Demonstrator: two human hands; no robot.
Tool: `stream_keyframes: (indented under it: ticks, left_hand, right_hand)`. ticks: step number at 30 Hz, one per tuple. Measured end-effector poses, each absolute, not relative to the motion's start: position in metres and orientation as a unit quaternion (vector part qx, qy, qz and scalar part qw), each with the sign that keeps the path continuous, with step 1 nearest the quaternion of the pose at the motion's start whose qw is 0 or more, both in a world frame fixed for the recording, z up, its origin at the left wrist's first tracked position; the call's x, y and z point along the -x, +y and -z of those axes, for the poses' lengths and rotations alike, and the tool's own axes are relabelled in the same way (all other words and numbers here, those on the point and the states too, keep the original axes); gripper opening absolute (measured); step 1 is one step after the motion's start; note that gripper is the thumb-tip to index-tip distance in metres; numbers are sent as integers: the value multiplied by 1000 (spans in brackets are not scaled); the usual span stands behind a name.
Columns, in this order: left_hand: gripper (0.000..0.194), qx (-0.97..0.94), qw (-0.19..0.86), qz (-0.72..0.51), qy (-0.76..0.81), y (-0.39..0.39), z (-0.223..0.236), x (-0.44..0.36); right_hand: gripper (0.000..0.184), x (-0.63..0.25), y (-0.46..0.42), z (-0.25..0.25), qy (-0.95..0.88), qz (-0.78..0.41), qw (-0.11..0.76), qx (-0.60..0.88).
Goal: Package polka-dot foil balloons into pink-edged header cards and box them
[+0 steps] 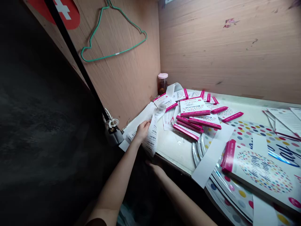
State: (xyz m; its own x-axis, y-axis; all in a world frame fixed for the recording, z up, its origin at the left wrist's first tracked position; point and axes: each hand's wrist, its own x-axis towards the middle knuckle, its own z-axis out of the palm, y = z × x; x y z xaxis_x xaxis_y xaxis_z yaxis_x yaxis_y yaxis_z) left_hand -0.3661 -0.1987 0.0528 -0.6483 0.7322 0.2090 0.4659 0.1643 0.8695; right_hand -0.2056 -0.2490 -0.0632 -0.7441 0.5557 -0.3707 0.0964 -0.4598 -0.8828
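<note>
My left hand (143,131) is closed on a long barcode label strip (151,138), fingers curled over the paper, which runs up past the hand and hangs down just beyond it toward the counter's front edge. My right hand (155,168) sits just below and to the right, its fingers (149,163) at the edge of a white counter (166,147); shadow hides them enough that I cannot tell whether they are open or pinching anything. From here, I'd keep the left-hand pinch light and the paper gently taut so it doesn't crease or snag on the pink-banded card packs (194,106) lying just ahead of my hands. Farther to the right of my hands lies a stack of polka-dot foil sheets (240,194), and past the packs stands a small pink-lidded jar (162,83).
</note>
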Motion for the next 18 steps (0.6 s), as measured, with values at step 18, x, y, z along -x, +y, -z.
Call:
stream_keyframes:
  ticks: [18]
  left_hand:
    - [29, -147, 355, -781, 493, -337, -109, 245]
  right_hand:
    - [81, 131, -201, -50, -387, -916, 101, 36]
